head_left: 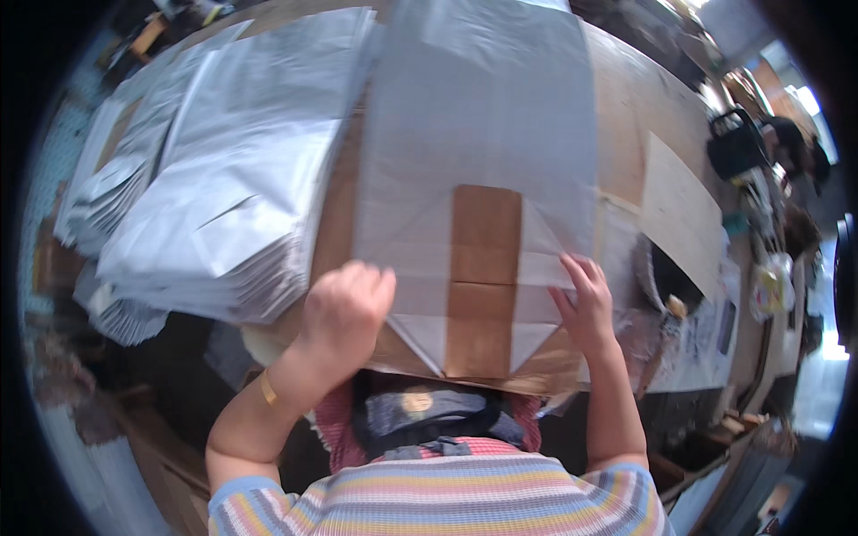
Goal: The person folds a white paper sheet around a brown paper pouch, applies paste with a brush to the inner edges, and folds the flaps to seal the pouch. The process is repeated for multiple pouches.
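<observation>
A large white paper bag (pixel 483 116) lies flat in front of me, its folded bottom end toward me. Down the middle of that end runs a brown paper strip (pixel 484 241), with slanting folds on both sides. At the bag's lower left edge my left hand (pixel 349 308) is closed with the fingers curled under; whatever they may hold is hidden. Over the lower right edge, my right hand (pixel 585 299) has its thumb and fingers apart, the fingertips at or just above the paper.
Left of the bag lies a thick stack of white bags (pixel 241 170), with another stack (pixel 112 192) beyond it. A pale flat board (pixel 684 210) rests at the right over a dark round opening or object. A black container (pixel 737 147) stands farther right. The brown table edge (pixel 536 380) is close to my body.
</observation>
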`<action>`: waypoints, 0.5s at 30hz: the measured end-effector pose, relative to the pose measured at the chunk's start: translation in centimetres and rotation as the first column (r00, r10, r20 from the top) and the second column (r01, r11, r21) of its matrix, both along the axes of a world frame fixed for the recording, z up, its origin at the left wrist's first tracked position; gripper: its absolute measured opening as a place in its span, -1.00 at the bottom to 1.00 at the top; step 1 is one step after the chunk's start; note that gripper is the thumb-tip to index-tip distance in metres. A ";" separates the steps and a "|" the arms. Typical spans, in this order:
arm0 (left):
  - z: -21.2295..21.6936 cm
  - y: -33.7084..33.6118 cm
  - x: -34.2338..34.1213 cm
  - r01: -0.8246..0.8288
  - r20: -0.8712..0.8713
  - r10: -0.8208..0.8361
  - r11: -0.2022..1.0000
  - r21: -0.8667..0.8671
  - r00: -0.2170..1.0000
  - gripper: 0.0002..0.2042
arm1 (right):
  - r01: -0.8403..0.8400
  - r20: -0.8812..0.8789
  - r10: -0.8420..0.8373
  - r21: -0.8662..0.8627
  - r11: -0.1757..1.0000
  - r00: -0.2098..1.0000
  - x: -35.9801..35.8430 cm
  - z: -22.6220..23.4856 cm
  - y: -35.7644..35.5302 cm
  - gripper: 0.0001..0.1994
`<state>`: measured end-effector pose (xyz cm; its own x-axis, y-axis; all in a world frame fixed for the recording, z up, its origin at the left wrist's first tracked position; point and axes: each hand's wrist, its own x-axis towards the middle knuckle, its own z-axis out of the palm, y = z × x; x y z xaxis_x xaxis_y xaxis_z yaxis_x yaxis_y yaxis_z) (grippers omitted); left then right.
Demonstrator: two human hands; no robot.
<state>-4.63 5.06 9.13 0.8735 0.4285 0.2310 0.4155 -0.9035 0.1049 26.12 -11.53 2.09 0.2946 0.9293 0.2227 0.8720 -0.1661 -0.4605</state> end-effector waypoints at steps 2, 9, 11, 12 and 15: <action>-5.4 2.7 4.0 -0.170 0.059 0.171 0.985 -0.021 0.984 -0.71 | 0.033 -0.053 -0.036 -0.061 0.998 0.998 1.6 -1.4 2.2 -0.44; -6.8 8.0 9.6 -0.355 -0.304 0.215 0.753 -0.553 0.928 -0.75 | 0.023 -0.084 -0.053 -0.324 0.946 0.995 2.4 0.0 7.8 -0.66; -7.3 9.3 6.4 -0.217 -0.165 0.146 0.762 -0.610 0.975 -0.89 | -0.055 -0.091 0.016 -0.436 0.898 0.996 3.5 1.3 7.0 -0.87; -7.1 9.1 5.5 -0.190 -0.120 0.148 0.751 -0.632 0.982 -0.90 | -0.119 -0.051 0.108 -0.416 0.902 0.993 4.3 1.2 6.5 -0.90; -7.0 7.7 5.7 -0.081 -0.241 0.023 0.968 -0.236 0.970 -0.90 | -0.318 0.143 0.394 -0.378 0.869 0.908 4.8 0.7 5.6 -0.94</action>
<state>1.02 12.75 2.18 0.8654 0.4921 -0.0943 0.5004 -0.8394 0.2120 30.92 -5.88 2.78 -0.0891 0.9904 -0.1059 0.9704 0.0623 -0.2335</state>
